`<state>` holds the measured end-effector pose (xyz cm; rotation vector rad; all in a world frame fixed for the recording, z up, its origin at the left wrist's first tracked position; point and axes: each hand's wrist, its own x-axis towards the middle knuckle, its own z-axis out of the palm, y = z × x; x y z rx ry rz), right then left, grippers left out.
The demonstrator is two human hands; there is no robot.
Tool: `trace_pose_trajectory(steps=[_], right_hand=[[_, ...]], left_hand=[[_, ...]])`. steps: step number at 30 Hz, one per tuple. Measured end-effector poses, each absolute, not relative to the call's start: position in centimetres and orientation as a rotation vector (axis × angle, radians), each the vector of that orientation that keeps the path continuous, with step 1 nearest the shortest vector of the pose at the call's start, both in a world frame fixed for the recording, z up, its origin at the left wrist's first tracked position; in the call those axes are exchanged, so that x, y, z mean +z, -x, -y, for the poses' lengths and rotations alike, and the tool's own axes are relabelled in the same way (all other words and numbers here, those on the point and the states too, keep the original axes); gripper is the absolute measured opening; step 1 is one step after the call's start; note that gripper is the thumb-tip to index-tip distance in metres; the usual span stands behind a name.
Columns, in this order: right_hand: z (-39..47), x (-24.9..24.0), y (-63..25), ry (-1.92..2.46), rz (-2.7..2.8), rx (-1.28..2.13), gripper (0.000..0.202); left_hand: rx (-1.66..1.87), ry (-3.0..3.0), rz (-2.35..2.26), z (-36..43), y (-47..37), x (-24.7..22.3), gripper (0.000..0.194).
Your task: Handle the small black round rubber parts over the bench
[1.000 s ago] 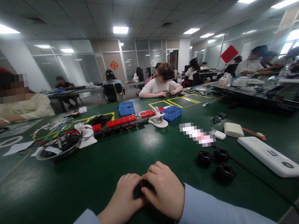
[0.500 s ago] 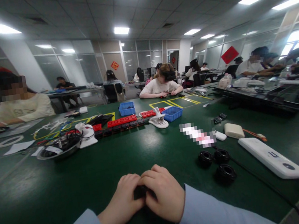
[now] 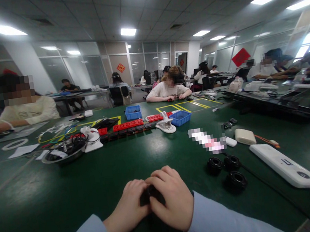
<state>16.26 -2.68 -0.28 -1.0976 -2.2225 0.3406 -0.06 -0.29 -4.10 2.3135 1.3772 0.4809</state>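
Both hands meet close to the table's near side. My left hand (image 3: 129,205) curls around a small dark object (image 3: 151,191), mostly hidden by fingers. Over it from the other side arches my right hand (image 3: 171,198), with its thumb against the object and its fingertips touching the left hand. What the dark object is, I cannot make out. To the right of my right hand lie a few round black ring-shaped parts (image 3: 236,180), each with a hole in the middle.
A white power bank-like device (image 3: 287,164) with a black cable lies at right, near a beige block (image 3: 245,136). Across the middle run a metal bowl of cables (image 3: 64,151), red socket strips (image 3: 128,125), a white clip (image 3: 165,123) and blue bins (image 3: 180,117). Co-workers sit around.
My right hand has shifted slightly around the dark object, its fingers lifting a little. The whole view has moved a bit to the right in the frame.
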Motion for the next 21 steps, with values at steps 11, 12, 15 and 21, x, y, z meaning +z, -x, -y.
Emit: trace_pose_trajectory(steps=[11,12,15,21], right_hand=[[2.30,-0.79,-15.98,1.272,2.327,0.265,0.015],[2.29,-0.78,-15.98,1.253,2.327,0.278,0.015],[2.25,-0.76,-16.06,1.174,2.330,0.323,0.018],[2.23,-0.61,-16.43,1.043,2.374,0.395,0.030]], left_hand=[[0.448,-2.346,-1.390,0.16,-0.05,-4.33,0.012],[0.449,-2.342,-1.389,0.18,-0.04,-4.34,0.013],[0.472,-2.335,-1.381,0.25,-0.02,-4.42,0.014],[0.446,-2.330,-1.402,0.33,-0.21,-4.06,0.012]])
